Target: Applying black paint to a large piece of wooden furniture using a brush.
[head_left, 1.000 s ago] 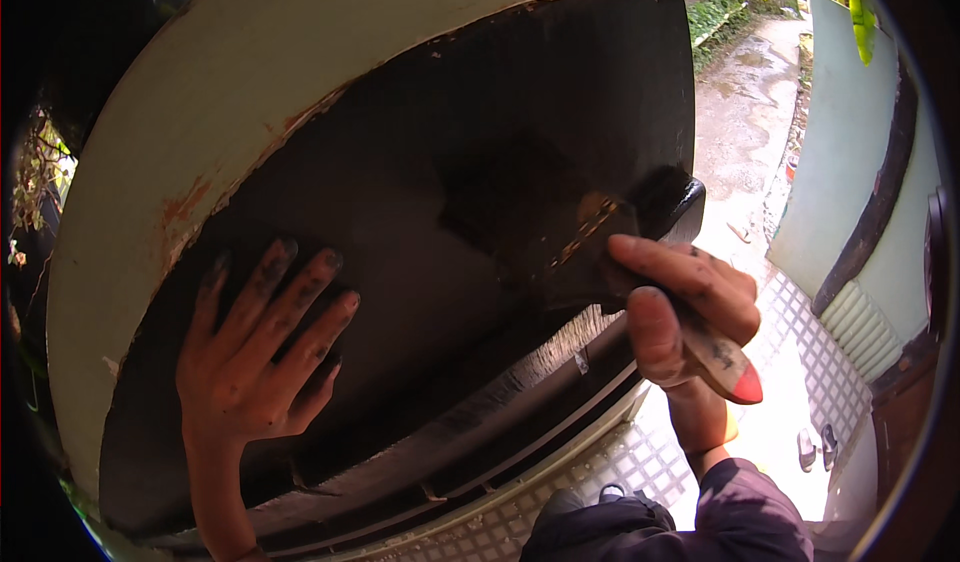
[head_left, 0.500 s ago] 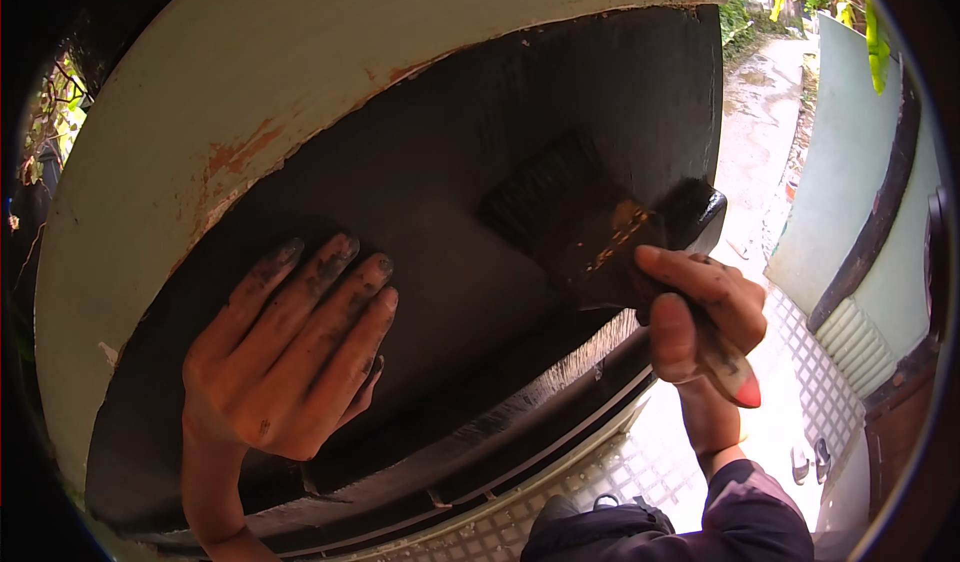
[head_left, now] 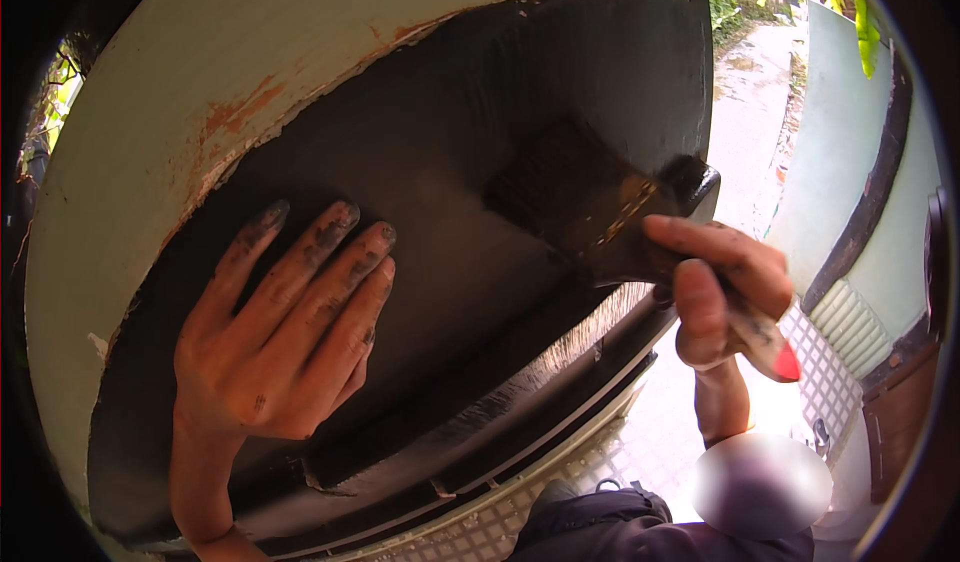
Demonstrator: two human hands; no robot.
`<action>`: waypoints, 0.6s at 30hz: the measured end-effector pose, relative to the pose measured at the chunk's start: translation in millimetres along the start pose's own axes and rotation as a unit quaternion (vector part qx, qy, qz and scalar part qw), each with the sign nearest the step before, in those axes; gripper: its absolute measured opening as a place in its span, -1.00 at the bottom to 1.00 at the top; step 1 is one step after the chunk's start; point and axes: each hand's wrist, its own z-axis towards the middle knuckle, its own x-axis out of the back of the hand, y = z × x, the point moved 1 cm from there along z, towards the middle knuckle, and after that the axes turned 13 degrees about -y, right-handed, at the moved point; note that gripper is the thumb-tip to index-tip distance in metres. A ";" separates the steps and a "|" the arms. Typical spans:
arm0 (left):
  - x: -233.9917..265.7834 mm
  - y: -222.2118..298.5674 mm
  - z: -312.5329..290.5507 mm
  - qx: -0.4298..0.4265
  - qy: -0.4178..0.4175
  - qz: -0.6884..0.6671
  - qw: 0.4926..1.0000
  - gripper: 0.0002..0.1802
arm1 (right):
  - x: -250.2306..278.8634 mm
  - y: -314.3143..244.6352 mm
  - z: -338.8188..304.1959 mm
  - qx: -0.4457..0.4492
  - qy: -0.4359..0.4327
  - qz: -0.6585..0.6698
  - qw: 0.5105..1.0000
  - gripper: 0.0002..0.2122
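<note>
Head view: the paintbrush (head_left: 612, 217) slants, bristles (head_left: 545, 177) upper-left, handle (head_left: 768, 344) lower-right.

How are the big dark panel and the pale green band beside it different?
The dark panel is nearly black, while the pale green band is light. The pale green band has orange patches; the dark panel has faint streaks. The paintbrush overlaps the dark panel in this view, but not the pale green band. Both meet at a rough edge.
</note>
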 end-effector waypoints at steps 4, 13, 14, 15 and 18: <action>5.4 1.8 6.7 0.012 0.011 0.011 1.000 -0.72 | -1.1 -11.2 22.6 -0.007 0.082 0.000 0.997 -0.65; 3.1 1.6 -2.0 0.027 0.010 0.016 0.999 -0.73 | -5.7 -2.0 -6.4 0.041 -0.036 -0.012 0.998 -0.82; 4.1 1.6 -2.2 0.025 0.015 0.017 0.999 -0.73 | 3.1 -11.1 -0.4 0.005 -0.016 -0.011 1.000 -0.78; 5.6 1.0 -3.5 0.027 0.015 0.014 0.999 -0.73 | 6.5 -19.1 6.3 -0.030 0.004 -0.010 0.999 -0.72; 2.2 1.8 7.8 0.015 0.011 0.007 1.000 -0.74 | 2.8 5.2 33.0 0.084 0.091 -0.032 0.992 -0.78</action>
